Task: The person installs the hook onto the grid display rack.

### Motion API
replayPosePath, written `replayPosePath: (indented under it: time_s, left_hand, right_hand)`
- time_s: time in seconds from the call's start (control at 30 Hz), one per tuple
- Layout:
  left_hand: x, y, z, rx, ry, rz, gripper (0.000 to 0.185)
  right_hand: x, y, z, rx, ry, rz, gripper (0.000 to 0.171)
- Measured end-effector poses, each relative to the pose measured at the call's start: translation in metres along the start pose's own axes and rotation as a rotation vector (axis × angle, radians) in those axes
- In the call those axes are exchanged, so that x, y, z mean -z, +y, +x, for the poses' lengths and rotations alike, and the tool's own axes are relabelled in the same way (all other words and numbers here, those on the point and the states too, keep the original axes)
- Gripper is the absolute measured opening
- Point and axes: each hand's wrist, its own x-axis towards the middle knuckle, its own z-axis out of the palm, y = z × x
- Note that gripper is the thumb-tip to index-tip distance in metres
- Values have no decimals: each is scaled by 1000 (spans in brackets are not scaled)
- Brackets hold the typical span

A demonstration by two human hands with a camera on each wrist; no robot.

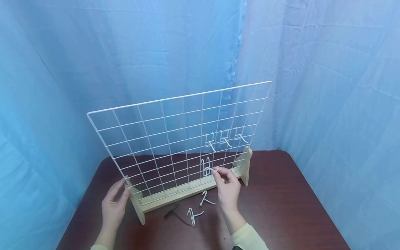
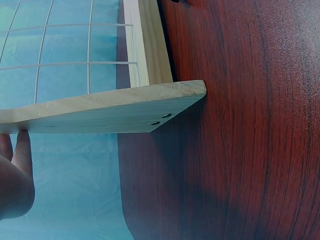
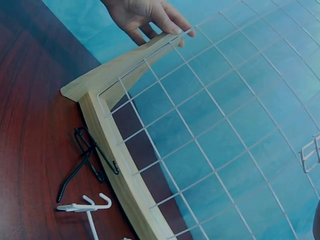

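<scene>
Right hand: the right hand pinches a white hook between thumb and fingertips, holding it against the wire grid panel, low and right of centre.
Left hand: the left hand has straight fingers resting on the top of the left wooden foot of the stand; it grips nothing.
Grid panel: stands upright in a wooden base rail between two wooden feet, the right foot at the far end, all on the dark red tabletop.
Hooks on the panel, counted: three white hooks hang in a row on the right part, above the one being held; four on the grid in all.
Hooks on the tabletop, counted: two white loose hooks and one black hook lie just in front of the rail, between the two hands.
Head view only: both hands together, the whole panel, the row of three.
Left wrist view only: the underside edge of the foot with two screw holes, the rail running off behind it, and fingertips touching the foot's tip.
Right wrist view only: the left hand seen from across the panel, fingers laid on the foot's peak; the black hook lies touching the rail, one white hook just beside it.
Backdrop: blue curtain hangs behind.
</scene>
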Motion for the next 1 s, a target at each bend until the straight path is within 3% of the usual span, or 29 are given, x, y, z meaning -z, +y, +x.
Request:
replayPosePath:
  time_s: [0.27,0.77,1.0]
  left_hand:
    - [-1,32,-5,-23,-17,16,35]
    - [-1,34,-5,-6,-18,-3,34]
    - [-1,34,-5,-3,-24,-5,34]
  right_hand:
    - [-10,-8,5,123,-6,-13,9]
    - [-33,-28,13,178,0,-1,8]
    - [-36,-10,22,183,4,-18,10]
